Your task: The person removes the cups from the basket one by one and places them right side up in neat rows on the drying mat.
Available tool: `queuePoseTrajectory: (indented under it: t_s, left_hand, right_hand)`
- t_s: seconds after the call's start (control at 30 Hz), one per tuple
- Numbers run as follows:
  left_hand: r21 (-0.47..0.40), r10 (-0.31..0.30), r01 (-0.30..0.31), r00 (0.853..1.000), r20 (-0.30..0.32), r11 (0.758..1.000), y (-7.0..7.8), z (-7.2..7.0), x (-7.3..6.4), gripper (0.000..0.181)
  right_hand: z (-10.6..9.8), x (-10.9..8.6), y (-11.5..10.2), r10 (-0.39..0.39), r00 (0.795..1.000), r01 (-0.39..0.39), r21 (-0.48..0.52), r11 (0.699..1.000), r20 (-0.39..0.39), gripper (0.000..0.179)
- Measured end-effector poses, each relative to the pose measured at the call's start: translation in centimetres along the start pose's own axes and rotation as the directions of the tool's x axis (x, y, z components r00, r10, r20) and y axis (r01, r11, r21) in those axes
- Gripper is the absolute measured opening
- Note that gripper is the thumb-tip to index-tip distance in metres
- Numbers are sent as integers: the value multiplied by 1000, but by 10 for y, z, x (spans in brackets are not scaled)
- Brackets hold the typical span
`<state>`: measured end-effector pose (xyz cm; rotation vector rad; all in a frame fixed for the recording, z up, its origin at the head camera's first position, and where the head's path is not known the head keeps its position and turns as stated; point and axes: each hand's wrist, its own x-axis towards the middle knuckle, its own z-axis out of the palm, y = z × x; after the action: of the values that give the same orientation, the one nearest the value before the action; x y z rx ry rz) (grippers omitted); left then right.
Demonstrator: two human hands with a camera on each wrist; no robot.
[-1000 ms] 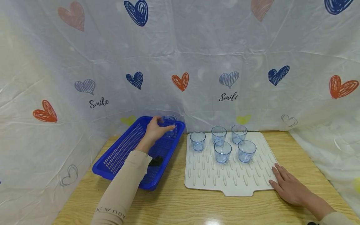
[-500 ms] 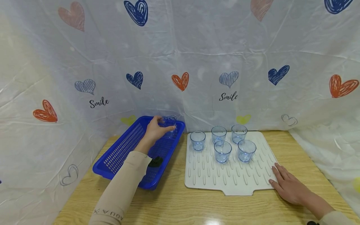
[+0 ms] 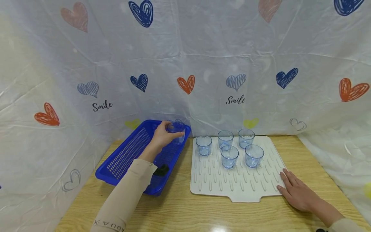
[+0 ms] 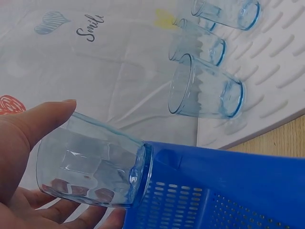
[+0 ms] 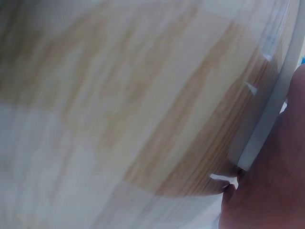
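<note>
My left hand (image 3: pixel 162 137) grips a blue-tinted clear glass tumbler (image 4: pixel 95 162) over the far end of a blue plastic basket (image 3: pixel 126 156). In the left wrist view the thumb lies along one side of the tumbler and the fingers show behind it. A small dark green item (image 3: pixel 161 170) lies in the basket, partly covered by the sleeve. On the right, my right hand (image 3: pixel 299 193) rests with straight fingers at the right edge of a white ridged drying mat (image 3: pixel 240 183). Its wrist view shows part of that hand beside the mat's pale edge.
Several matching tumblers stand on the mat's far half, among them a front left tumbler (image 3: pixel 229 158) and a front right tumbler (image 3: pixel 254 157). Both basket and mat lie on a wooden table (image 3: pixel 179 212). A heart-printed curtain (image 3: pixel 185 42) hangs close behind them.
My left hand has shifted slightly right with the tumbler, toward the basket's right rim. More of the dark green item shows. The right hand stays at the mat edge.
</note>
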<state>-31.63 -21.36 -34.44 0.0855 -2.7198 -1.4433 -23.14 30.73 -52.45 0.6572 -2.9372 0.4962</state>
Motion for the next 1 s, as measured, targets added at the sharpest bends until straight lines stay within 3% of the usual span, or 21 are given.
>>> queuePoseTrajectory:
  t_s: [0.4,0.8,1.0]
  left_hand:
    - [-15,7,-7,1000,7,1000,-2,5,-5,90]
    - [-18,5,-4,999,38,1000,2,11,-9,90]
    - [-28,8,-7,999,45,1000,5,15,-14,88]
  right_hand:
    - [-4,0,-7,14,1000,-14,-5,1000,2,66]
    - [-16,3,-14,73,992,-74,3,997,104,70]
    - [-14,3,-13,63,994,-65,14,998,92,71]
